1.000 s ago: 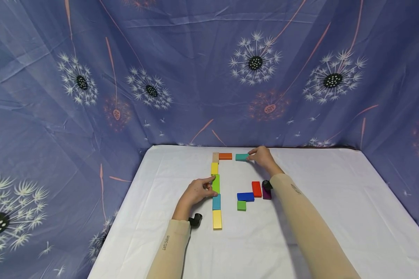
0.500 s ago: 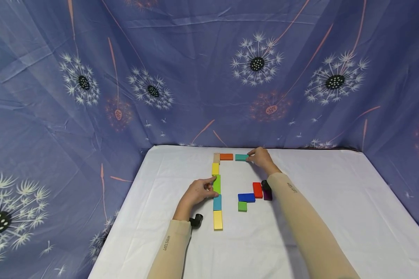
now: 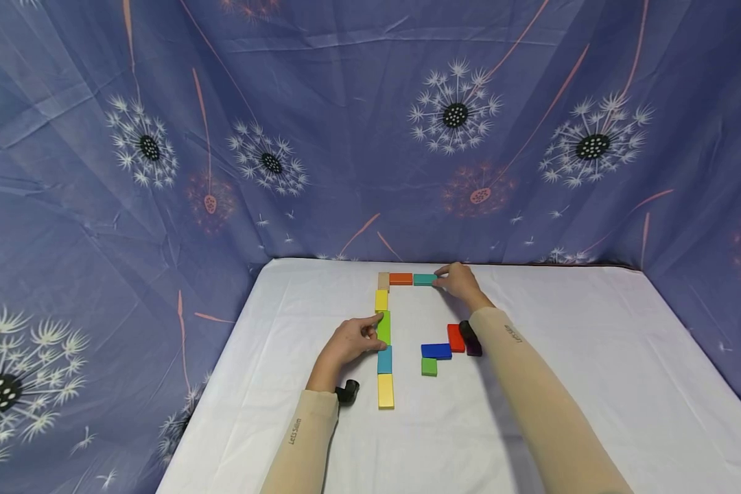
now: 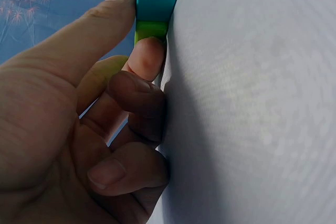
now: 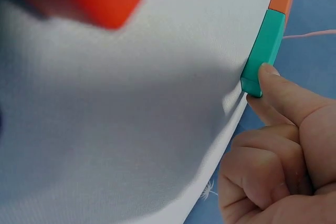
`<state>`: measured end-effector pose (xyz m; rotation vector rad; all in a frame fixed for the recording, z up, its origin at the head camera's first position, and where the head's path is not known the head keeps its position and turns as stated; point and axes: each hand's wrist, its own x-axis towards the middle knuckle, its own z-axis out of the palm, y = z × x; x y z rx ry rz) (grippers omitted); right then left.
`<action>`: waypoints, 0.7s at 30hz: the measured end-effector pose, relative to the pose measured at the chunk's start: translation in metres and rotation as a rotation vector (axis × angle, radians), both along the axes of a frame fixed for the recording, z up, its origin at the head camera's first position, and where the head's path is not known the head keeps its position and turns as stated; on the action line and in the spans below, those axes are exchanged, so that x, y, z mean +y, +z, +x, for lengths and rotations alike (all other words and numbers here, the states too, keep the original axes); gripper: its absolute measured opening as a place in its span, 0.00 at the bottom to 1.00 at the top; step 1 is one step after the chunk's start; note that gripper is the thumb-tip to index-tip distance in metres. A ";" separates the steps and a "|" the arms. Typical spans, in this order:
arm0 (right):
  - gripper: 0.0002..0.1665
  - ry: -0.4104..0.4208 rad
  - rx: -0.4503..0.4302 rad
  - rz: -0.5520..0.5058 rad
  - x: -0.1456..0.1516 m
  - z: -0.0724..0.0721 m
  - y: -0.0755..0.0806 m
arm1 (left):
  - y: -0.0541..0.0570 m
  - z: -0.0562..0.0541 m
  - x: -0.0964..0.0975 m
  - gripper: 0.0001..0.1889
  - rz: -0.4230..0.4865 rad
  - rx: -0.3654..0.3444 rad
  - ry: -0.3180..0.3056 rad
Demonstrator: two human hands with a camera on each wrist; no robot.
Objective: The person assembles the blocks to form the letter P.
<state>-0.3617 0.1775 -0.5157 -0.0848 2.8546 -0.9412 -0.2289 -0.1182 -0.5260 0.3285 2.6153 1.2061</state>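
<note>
A column of flat blocks lies on the white cloth: a pale wood block point(image 3: 383, 281), a yellow one point(image 3: 381, 300), a light green block point(image 3: 385, 328), a blue block point(image 3: 385, 359) and another yellow one point(image 3: 385, 392). My left hand point(image 3: 350, 341) holds the light green block from the left, thumb and index finger near its two ends; the wrist view shows its other fingers curled. Against the orange block point(image 3: 401, 279) at the back, my right hand point(image 3: 460, 283) pinches the right end of a teal block point(image 5: 264, 45) between thumb and index finger.
Right of the column lie a dark blue block point(image 3: 436, 351), a small green block point(image 3: 429, 367), a red block point(image 3: 455, 338) and a purple block point(image 3: 474, 348) partly behind the right wrist camera. A patterned blue curtain point(image 3: 346, 137) hangs behind the table.
My right hand has slid the teal block left, narrowing the gap to the orange block until they meet or nearly meet. My left hand stays at the light green block.
</note>
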 end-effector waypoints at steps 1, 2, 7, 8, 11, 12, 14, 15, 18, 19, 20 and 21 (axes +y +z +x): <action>0.24 0.001 -0.001 0.003 0.000 0.000 0.000 | 0.000 0.000 0.000 0.40 -0.002 0.002 0.000; 0.24 -0.001 -0.002 0.004 -0.001 0.000 -0.001 | 0.000 0.000 0.000 0.40 -0.006 0.003 0.000; 0.25 -0.016 -0.017 -0.004 -0.001 0.000 -0.001 | -0.002 0.000 0.001 0.40 -0.020 0.005 0.000; 0.25 -0.020 -0.021 -0.009 -0.001 0.000 -0.001 | -0.002 0.000 0.001 0.40 -0.021 0.005 -0.002; 0.26 -0.021 -0.021 -0.011 0.000 0.002 -0.001 | -0.001 0.000 0.001 0.40 -0.017 -0.003 0.000; 0.27 -0.020 -0.018 -0.014 0.000 0.003 0.000 | 0.000 0.001 0.001 0.40 -0.014 -0.007 0.000; 0.28 -0.016 -0.008 -0.014 0.000 0.004 0.001 | 0.000 0.001 0.001 0.40 -0.009 -0.010 0.001; 0.28 -0.014 -0.002 -0.017 0.000 0.005 0.002 | 0.001 0.001 0.001 0.40 -0.008 -0.011 0.003; 0.29 -0.005 0.015 -0.030 0.001 0.007 0.007 | 0.001 0.001 0.001 0.40 -0.012 -0.003 0.001; 0.29 -0.003 0.019 -0.034 0.001 0.008 0.010 | 0.001 0.001 0.001 0.39 -0.014 0.000 0.000; 0.29 -0.001 0.024 -0.041 0.002 0.008 0.012 | 0.001 0.001 0.001 0.39 -0.017 0.001 0.001; 0.29 0.001 0.027 -0.045 0.003 0.009 0.014 | 0.001 0.000 0.001 0.39 -0.018 0.001 0.002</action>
